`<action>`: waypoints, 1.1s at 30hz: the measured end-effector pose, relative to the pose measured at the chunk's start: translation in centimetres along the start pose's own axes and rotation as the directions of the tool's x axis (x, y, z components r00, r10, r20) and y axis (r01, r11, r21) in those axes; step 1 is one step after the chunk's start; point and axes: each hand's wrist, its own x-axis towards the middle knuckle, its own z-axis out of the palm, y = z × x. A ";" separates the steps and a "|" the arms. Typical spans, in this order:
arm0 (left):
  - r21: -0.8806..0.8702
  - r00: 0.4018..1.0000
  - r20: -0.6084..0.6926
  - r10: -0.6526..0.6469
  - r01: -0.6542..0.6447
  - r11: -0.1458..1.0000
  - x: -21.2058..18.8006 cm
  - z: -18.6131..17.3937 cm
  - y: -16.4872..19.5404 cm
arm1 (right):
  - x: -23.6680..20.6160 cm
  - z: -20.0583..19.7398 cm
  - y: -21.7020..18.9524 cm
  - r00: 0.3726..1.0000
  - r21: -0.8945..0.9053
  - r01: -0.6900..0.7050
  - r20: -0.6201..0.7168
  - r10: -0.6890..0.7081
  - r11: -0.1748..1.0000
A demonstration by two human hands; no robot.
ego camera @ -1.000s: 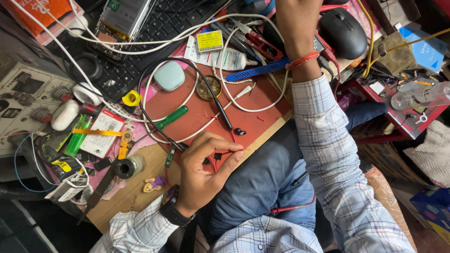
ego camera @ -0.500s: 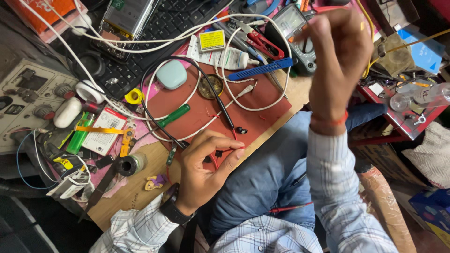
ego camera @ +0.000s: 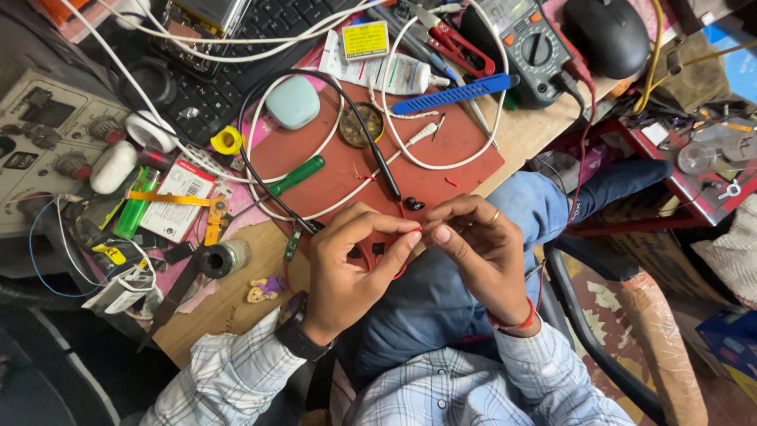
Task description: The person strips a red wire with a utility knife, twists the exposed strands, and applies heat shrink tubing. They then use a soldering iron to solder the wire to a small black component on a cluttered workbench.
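Pinching a thin red wire (ego camera: 416, 229) between fingertips, both the left hand (ego camera: 347, 268) and right hand (ego camera: 481, 244) meet just below the red mat (ego camera: 465, 150); it looks light, limp, best gripped near its end.

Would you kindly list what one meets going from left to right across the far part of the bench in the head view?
White oval case → yellow tape roll → mint-green case → white tube → red-handled cutters → multimeter → black mouse.
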 end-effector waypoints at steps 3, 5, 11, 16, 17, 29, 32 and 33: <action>0.002 1.000 -0.005 0.018 -0.018 1.000 0.1 0.0 -0.3 | 0.0 0.3 0.2 1.000 0.029 -0.006 -0.004 0.006 1.000; -0.059 0.999 0.007 -0.046 0.046 0.997 0.1 0.1 -0.4 | 0.1 0.4 0.1 1.000 0.032 0.005 0.008 -0.005 0.999; -0.044 0.999 0.022 -0.041 0.042 0.998 0.0 -0.4 -0.4 | 0.5 1.1 0.2 0.996 -0.039 0.088 0.033 -0.087 0.995; -0.007 1.000 0.007 -0.007 0.007 1.000 0.0 -0.7 -0.3 | 0.5 1.7 0.2 0.997 -0.037 0.067 -0.028 -0.068 0.997; -0.009 1.000 0.003 -0.002 0.002 1.000 0.0 -0.7 -0.2 | 0.4 1.8 0.3 0.996 -0.044 0.075 -0.039 -0.076 0.996; -0.077 0.999 0.031 -0.045 0.047 0.996 -0.4 -0.9 -0.3 | 0.1 2.4 0.7 0.996 -0.048 0.081 -0.029 -0.082 0.996; 0.004 0.997 0.033 0.063 -0.063 0.998 -0.4 -0.9 -0.4 | 0.1 2.5 0.9 0.998 -0.039 0.070 0.014 -0.069 0.997; 0.045 0.992 0.032 0.119 -0.120 0.992 -0.4 -0.9 -0.4 | 0.0 2.6 1.0 0.997 -0.028 0.070 0.018 -0.070 0.997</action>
